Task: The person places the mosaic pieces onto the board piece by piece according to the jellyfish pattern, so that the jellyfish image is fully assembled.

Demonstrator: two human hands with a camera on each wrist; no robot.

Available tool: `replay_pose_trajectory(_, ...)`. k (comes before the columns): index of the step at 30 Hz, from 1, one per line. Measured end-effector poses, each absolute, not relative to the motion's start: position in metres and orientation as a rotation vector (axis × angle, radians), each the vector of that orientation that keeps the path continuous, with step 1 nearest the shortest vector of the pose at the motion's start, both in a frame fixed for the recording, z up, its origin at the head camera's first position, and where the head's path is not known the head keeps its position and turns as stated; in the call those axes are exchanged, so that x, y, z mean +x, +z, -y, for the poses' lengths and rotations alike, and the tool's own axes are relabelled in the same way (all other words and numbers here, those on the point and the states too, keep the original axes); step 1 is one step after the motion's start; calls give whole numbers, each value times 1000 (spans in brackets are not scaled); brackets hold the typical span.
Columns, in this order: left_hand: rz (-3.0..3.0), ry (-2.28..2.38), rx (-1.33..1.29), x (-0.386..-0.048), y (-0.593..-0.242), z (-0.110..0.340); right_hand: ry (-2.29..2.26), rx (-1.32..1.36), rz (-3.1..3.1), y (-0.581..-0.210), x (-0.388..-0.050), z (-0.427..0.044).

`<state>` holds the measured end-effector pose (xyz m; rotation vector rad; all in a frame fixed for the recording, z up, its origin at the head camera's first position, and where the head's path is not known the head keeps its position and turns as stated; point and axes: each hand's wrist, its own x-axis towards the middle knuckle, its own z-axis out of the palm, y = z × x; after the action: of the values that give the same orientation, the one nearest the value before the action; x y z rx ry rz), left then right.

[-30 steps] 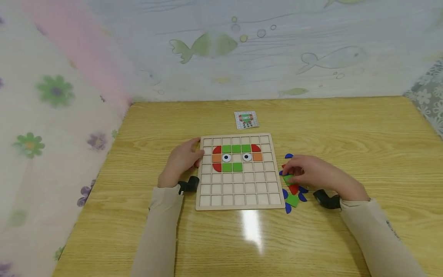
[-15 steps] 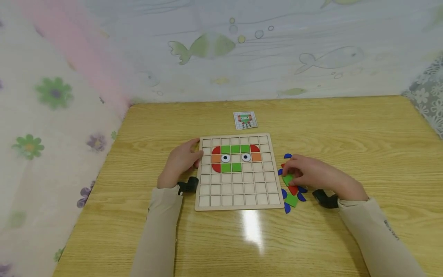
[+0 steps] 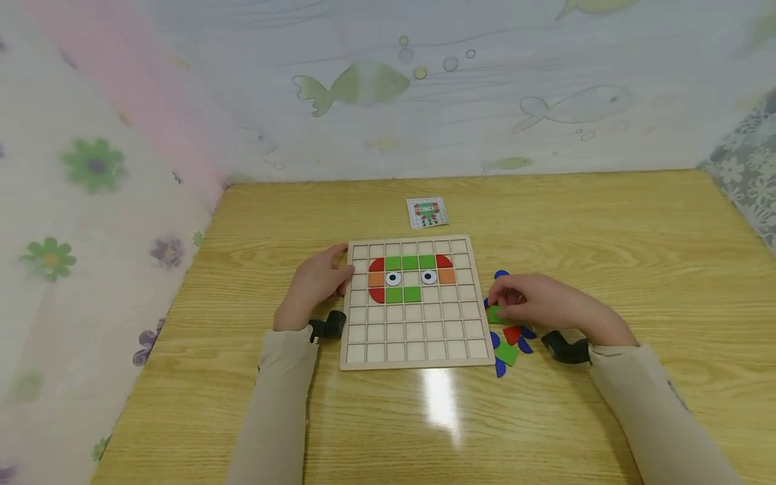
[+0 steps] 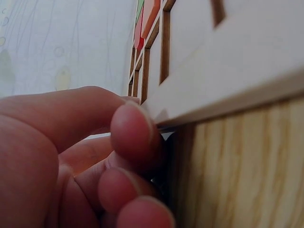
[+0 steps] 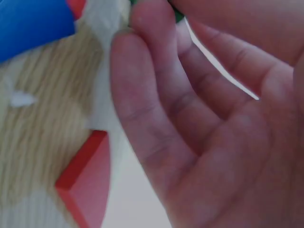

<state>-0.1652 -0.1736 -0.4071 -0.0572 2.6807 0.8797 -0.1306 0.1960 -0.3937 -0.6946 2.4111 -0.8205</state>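
A square wooden grid board [image 3: 415, 364] lies on the table with red, green and orange pieces and two eye discs in its cells. At its left edge, the left hand [image 3: 312, 286] holds the frame with bent fingers; the left wrist view has the fingertips [image 4: 135, 133] against the board's rim [image 4: 228, 97]. Right of the board, the right hand [image 3: 554, 306] pinches a green square [image 3: 495, 314] by the board's right edge. Only a bit of the green piece [image 5: 179, 15] shows past the fingers [image 5: 137, 90] in the right wrist view.
Loose blue pieces [image 3: 525, 345], a red piece [image 3: 512, 335] and another green square [image 3: 506, 353] lie below the right hand. A small picture card [image 3: 427, 213] lies behind the board. A patterned wall [image 3: 376, 135] borders the table's far edge.
The right hand and the green square have shifted slightly left, away from the red piece and closer to the board. The left hand keeps its place at the board's edge.
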Motion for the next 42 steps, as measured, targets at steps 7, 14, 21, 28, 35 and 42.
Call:
replay_pose_trajectory(7,-2681,899,-82,-165,-407,176,-903,-701,-2442,-398,-138,-189)
replay_pose_trajectory(14,-2673,899,-66,-166,-408,178,-897,-704,-2447,-394,-148,-172)
replay_pose_trajectory(21,-2674,883,-74,-167,-407,179,-1012,-639,-2361,-391,-155,-152)
replay_pose_trajectory(28,-2666,903,-74,-167,-408,180,-1040,-650,-2358,-394,-162,-135)
replay_pose_trajectory(35,-2681,888,-61,-166,-409,178,-977,-688,-2430,-401,-164,-125)
replay_pose_trajectory(42,-2681,912,-56,-165,-410,174,-955,-665,-2499,-402,-160,-120)
